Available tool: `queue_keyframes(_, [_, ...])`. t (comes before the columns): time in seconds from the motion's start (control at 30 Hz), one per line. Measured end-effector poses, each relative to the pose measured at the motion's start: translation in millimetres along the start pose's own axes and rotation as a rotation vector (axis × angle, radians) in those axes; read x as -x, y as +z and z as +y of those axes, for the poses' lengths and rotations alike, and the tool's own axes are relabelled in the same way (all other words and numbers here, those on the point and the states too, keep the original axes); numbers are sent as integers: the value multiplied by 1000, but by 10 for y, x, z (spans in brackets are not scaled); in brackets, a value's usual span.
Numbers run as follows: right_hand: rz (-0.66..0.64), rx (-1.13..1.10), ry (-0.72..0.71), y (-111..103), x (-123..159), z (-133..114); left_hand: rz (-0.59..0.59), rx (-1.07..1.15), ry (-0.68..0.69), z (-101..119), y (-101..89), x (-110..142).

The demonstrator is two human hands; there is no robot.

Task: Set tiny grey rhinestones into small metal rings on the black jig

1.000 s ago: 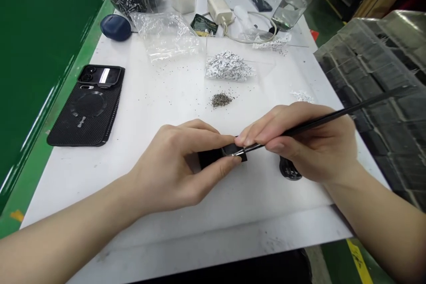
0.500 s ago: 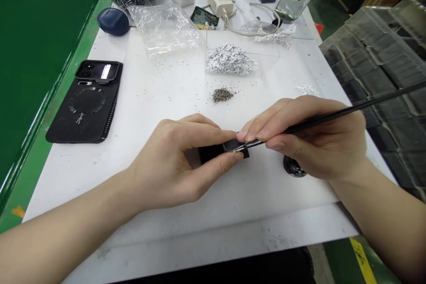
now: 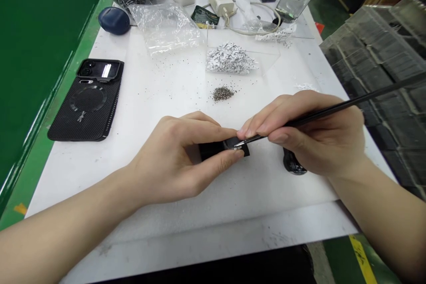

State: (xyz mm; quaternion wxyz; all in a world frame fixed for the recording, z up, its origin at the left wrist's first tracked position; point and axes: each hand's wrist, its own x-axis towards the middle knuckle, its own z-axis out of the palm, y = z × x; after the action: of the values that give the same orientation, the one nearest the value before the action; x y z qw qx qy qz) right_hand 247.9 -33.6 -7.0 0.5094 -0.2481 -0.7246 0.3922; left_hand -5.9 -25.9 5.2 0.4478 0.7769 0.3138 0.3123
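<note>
**Worktop edge:** the white worktop (image 3: 159, 93) carries everything here, with a black ribbed phone case (image 3: 87, 111) lying flat near its left side and a navy rounded pouch (image 3: 113, 21) above it.

**Left hand:** the left hand (image 3: 173, 159) pinches a small black piece (image 3: 210, 151) between thumb and fingers, low over the middle of the worktop. Its matte surface shows only in part, and its shape is mostly hidden by the fingers.

**Bags and tray:** a crumpled clear plastic bag (image 3: 164, 29) lies at the far side, beyond a clear tray (image 3: 266, 60) bearing a heap of black-and-white printed bits (image 3: 230, 59).

**Loose material:** a small pile of dark granules (image 3: 222, 93) sits on the worktop, with specks scattered around it. The heap and pile both remain in place; no finished pieces can be picked out.

**Right hand:** the right hand (image 3: 316, 135) grips a slim steel-tipped tool (image 3: 333, 108) like a pen, its fingertips just beside the left hand's. The tip meets the black piece near the left thumb.

**Far right:** a dark rounded object (image 3: 293, 163) sits under the right hand, and a dark ribbed plastic tray (image 3: 376, 62) stands beyond the worktop.
</note>
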Motion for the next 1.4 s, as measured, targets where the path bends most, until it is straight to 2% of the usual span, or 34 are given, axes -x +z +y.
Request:
queue_keyframes(0.2, [-26, 17, 29, -28, -3, 13, 22, 13, 35, -57, 11, 11])
queue_keyframes(0.4, [-64, -44, -3, -46, -15, 31, 33, 25, 60, -76, 23, 1])
queue_keyframes(0.8, [-120, 95, -34, -64, -93, -80, -14, -9, 22, -7, -14, -5])
queue_keyframes(0.93, [-57, 82, 46, -31, -88, -95, -15, -32, 24, 12, -27, -1])
queue_keyframes(1.07, [242, 12, 166, -33, -97, -28, 10, -23, 15, 11, -19, 13])
queue_keyframes(1.13, [360, 88, 172, -52, -113, 40, 13, -24, 12, 6, -8, 14])
queue_keyframes(1.27, [395, 268, 275, -74, -140, 156, 17, -26, 20, 11, 4, 4])
queue_keyframes(1.4, [361, 298, 314, -27, -143, 182, 18, -24, 38, 24, -17, 8])
